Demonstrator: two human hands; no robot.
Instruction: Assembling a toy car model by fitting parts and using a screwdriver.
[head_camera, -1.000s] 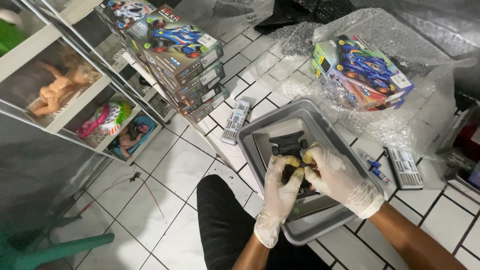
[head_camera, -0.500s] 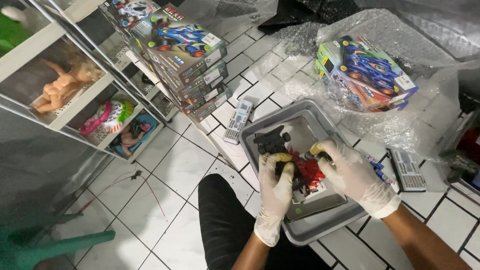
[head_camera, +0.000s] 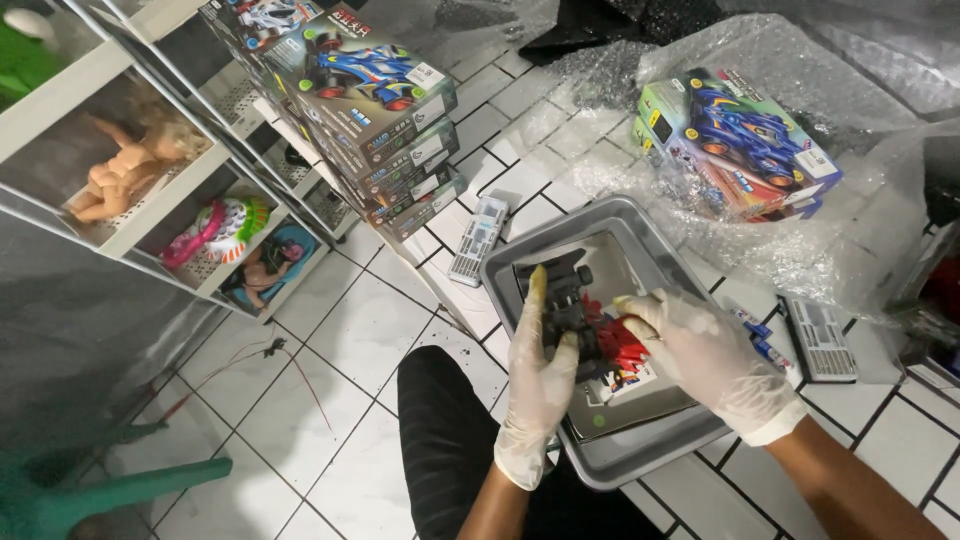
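Both gloved hands are working over a grey tray (head_camera: 520, 262) that is sitting on the white tiled floor, just beyond the person's dark-trousered knee (head_camera: 440, 420). The left hand (head_camera: 540, 370) is closing its fingers around a black toy-car chassis (head_camera: 562, 300), with the thumb pressing on the near side and one finger pointing up along the far left. The right hand (head_camera: 700, 355) is gripping a red part (head_camera: 618, 342) that is touching the chassis on its right; the fingers are curling over it. Both pieces are hovering just above the tray's middle, over a printed sheet (head_camera: 630, 385) lying inside it.

A stack of toy-car boxes (head_camera: 375, 110) is standing at the far left, beside a white shelf (head_camera: 120, 150) holding a doll (head_camera: 125, 170). One more box (head_camera: 740, 145) is lying on bubble wrap (head_camera: 800, 240) at the far right. A grey parts strip (head_camera: 478, 240) is lying left of the tray, another (head_camera: 820, 338) to its right.
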